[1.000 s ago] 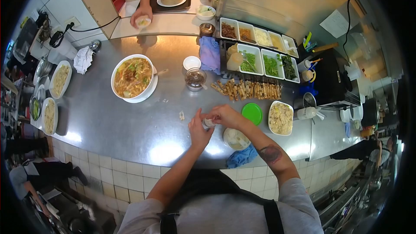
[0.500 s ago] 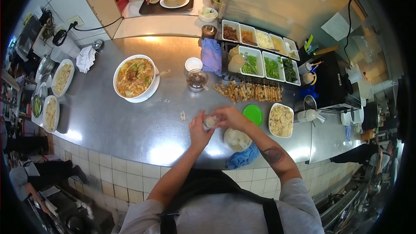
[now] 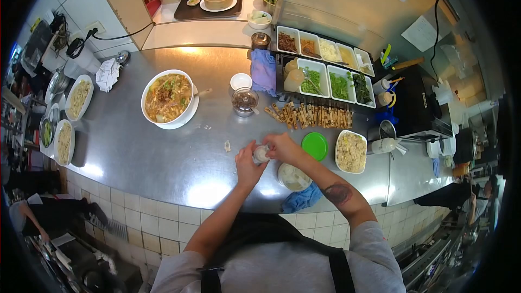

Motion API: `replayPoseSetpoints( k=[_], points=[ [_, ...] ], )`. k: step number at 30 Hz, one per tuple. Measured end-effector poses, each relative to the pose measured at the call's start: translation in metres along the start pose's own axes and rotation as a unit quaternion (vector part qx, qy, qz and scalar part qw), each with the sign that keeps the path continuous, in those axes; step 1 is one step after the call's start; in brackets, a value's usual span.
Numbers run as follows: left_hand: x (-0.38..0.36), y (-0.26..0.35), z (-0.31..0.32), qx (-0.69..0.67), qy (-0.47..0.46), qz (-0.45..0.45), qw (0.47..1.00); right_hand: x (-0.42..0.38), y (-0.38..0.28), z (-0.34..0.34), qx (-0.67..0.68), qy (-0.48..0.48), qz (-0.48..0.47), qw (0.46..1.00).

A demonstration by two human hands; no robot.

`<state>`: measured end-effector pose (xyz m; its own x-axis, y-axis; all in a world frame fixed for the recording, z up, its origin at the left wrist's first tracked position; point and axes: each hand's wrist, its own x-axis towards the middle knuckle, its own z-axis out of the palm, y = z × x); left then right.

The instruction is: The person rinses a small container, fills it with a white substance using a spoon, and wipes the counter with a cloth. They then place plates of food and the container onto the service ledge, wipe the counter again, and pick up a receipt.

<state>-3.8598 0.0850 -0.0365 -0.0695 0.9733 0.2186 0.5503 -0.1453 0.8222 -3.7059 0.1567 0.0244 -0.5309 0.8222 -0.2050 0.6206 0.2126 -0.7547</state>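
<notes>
My left hand (image 3: 248,164) is wrapped round the left side of a small clear cup (image 3: 261,154) with pale contents, above the steel counter. My right hand (image 3: 281,147) pinches at the cup's right rim; anything else between its fingers is too small to tell. Just below my right forearm stands a round white tub (image 3: 294,176), its contents pale. A green lid (image 3: 315,146) lies beyond that forearm, and a blue cloth (image 3: 302,198) lies by the tub at the counter's front edge.
A soup bowl (image 3: 168,97) sits at left. Farther back are a spice jar (image 3: 245,101), a row of wooden clips (image 3: 312,115) and garnish trays (image 3: 340,82). A rice dish (image 3: 351,152) stands at right, noodle dishes (image 3: 80,99) far left. Other people are at the edges.
A co-worker's hand has left the tray at the back, and another hand shows near the stacked plates. The person at far left has shifted. My hands have hardly moved round the cup.
</notes>
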Motion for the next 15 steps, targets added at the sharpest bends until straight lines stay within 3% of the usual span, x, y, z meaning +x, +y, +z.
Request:
replayPoseSetpoints(
  k=[3, 6, 11, 15],
  points=[
    [0.001, 0.002, -0.003, 0.007, -0.037, -0.002, 0.999, 0.000, 0.000, 0.002, -0.020, 0.002, -0.001, 1.000],
    [0.000, 0.010, -0.009, 0.113, -0.057, 0.092, 0.988, 0.000, -0.002, 0.001, -0.023, 0.009, 0.006, 1.000],
    [-0.004, 0.021, -0.014, 0.218, -0.114, 0.090, 0.965, 0.002, 0.006, 0.000, -0.027, 0.009, -0.022, 0.999],
    [-0.006, 0.017, -0.009, 0.257, -0.107, 0.079, 0.957, 0.006, 0.011, -0.008, 0.099, -0.067, 0.060, 0.991]
  ],
)
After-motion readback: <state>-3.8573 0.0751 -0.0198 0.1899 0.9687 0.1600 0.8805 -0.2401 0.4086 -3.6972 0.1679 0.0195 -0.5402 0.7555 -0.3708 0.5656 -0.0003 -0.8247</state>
